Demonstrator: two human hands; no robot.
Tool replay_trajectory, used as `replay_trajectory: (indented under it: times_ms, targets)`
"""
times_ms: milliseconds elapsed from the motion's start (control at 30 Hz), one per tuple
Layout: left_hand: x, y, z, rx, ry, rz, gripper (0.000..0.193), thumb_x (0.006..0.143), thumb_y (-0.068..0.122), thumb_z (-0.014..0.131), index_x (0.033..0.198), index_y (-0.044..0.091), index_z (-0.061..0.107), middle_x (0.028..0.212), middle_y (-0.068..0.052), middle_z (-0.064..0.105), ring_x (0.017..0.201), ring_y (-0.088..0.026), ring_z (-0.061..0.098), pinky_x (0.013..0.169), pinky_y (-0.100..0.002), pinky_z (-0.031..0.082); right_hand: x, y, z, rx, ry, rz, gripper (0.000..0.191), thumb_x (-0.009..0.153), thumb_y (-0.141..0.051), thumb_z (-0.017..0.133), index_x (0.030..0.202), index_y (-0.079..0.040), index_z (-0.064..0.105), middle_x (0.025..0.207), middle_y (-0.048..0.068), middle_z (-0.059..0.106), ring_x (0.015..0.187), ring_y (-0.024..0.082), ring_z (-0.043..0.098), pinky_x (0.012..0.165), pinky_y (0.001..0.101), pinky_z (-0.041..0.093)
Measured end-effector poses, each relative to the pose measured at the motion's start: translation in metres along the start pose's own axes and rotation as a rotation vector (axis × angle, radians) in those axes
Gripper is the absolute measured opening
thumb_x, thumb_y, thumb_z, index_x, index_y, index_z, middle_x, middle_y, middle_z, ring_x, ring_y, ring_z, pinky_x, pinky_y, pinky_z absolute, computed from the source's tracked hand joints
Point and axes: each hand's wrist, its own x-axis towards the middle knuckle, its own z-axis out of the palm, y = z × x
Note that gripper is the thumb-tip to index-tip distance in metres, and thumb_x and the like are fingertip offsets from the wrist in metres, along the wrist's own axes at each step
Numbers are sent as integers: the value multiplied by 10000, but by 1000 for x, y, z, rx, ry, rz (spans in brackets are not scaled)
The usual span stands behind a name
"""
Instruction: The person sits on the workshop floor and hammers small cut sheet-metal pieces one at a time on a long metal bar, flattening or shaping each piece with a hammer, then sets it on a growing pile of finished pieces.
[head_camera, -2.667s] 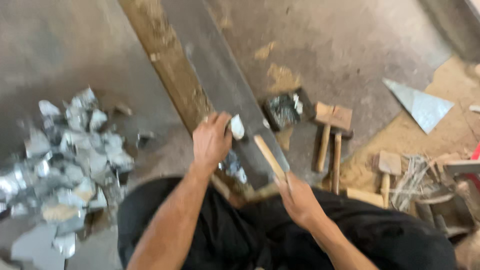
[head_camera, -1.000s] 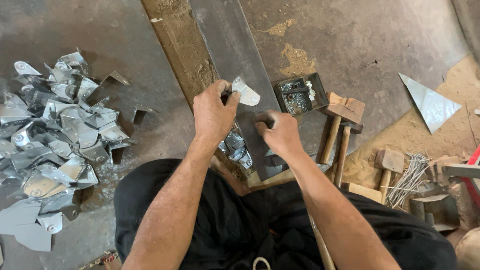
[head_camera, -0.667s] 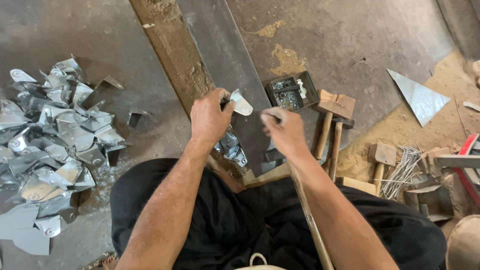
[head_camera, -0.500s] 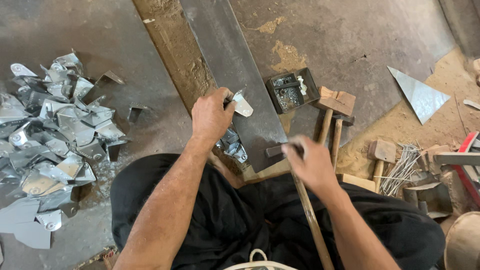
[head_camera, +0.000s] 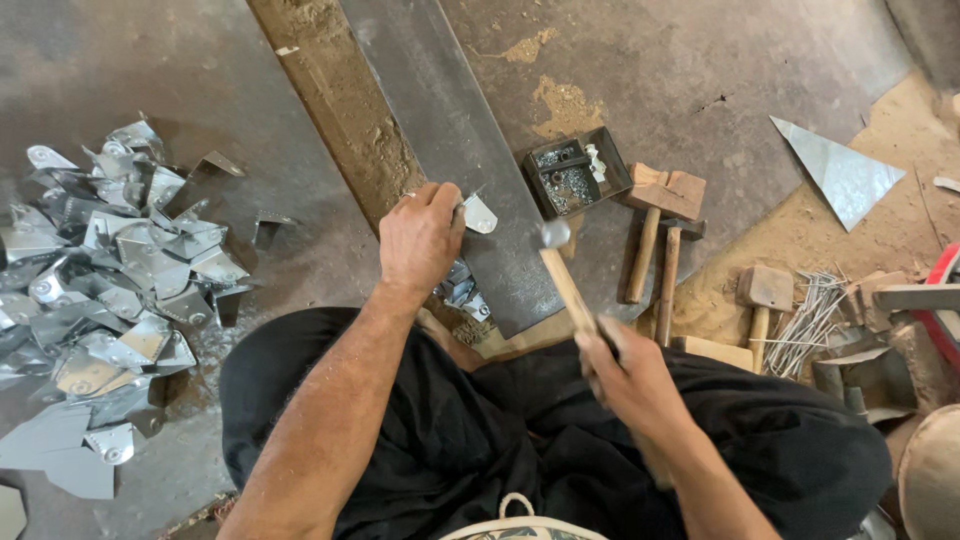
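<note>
Two hands at work, left hand (head_camera: 420, 240) pinching a small metal piece (head_camera: 479, 214) on the steel bar (head_camera: 450, 140), right hand (head_camera: 628, 375) gripping a hammer (head_camera: 567, 285)

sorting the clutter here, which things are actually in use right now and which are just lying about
In use: left hand pinning a small metal piece on the steel bar; right hand gripping a hammer.

Lying about: metal scrap pile, parts tray, wooden mallets, nails.

metal pieces (head_camera: 110, 270) left of steel bar (head_camera: 450, 150), mallets (head_camera: 655, 230) right
</note>
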Motion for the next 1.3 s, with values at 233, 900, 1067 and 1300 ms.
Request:
replay_trajectory:
  times_ms: [233,900,1067,1300]
  targets:
    - [-1,1,-1,-14,20,32,194,855,145,759,941,101,591,886,-79,639,815,-347,667,680,-464,532,8,-19,31,-254,301,-654,252,1019,-177,586,1206,-10,610,750,158,643,605,255,641,578,376,507]
    - [-1,1,1,9,61,58,154,849,122,733,921,109,597,862,-84,630,787,-355,664,663,-468,539,21,-22,35,-309,324,-680,255,998,-184,599,1203,-31,602,805,243,668,723,445,668,609,453,520]
    - [-3,1,2,21,35,26,142,868,114,727,910,121,592,883,-70,642,830,-345,676,684,-466,542,25,-23,35,-438,266,-551,278,991,-188,628,1215,-25,605,786,258,667,726,461,656,623,492,489]
    - [-4,1,2,12,22,25,142,873,135,732,940,107,609,872,-86,641,772,-351,663,666,-466,540,20,-23,35,-249,327,-555,278,985,-175,578,1221,-30,598,696,229,639,590,389,669,560,456,517]
